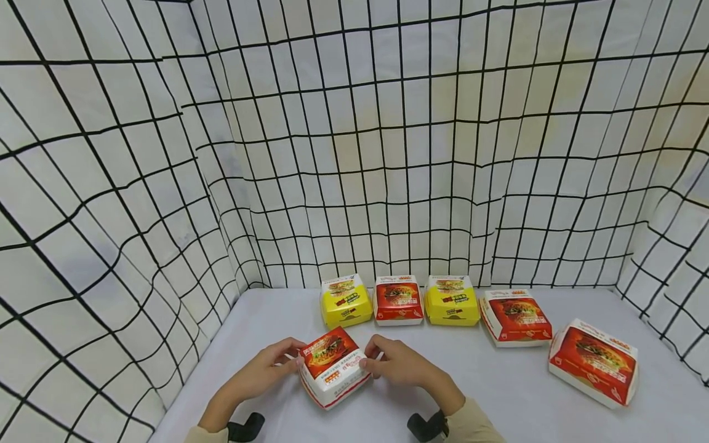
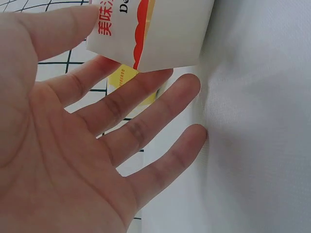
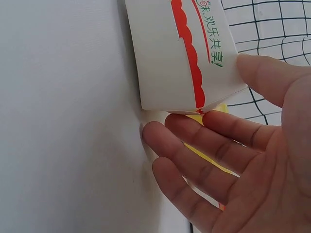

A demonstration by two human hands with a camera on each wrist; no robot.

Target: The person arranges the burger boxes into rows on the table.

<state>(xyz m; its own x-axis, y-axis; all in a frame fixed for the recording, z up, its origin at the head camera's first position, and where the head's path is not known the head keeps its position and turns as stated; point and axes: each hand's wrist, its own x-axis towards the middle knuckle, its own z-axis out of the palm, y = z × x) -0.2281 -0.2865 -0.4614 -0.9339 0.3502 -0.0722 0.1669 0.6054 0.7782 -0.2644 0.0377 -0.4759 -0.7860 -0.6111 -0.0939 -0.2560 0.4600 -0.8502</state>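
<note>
A red-and-white burger box (image 1: 335,364) sits turned at an angle on the white tabletop, with a burger picture on its lid. At its left corner my left hand (image 1: 270,367) holds it between thumb and forefinger. My right hand (image 1: 403,363) pinches the opposite side near the right corner. In the left wrist view the box's white wall (image 2: 172,34) rests against the thumb and upper fingers, while the lower fingers extend below it. The right wrist view shows the other wall (image 3: 163,58), thumb on its upper edge and fingertips close along its end.
Behind the held box stand a yellow burger box (image 1: 346,301), a red one (image 1: 398,300) and a second yellow one (image 1: 451,301) in a row. Two more red boxes (image 1: 516,317) (image 1: 595,362) lie to the right, angled. A white black-gridded curtain (image 1: 360,154) encloses the table.
</note>
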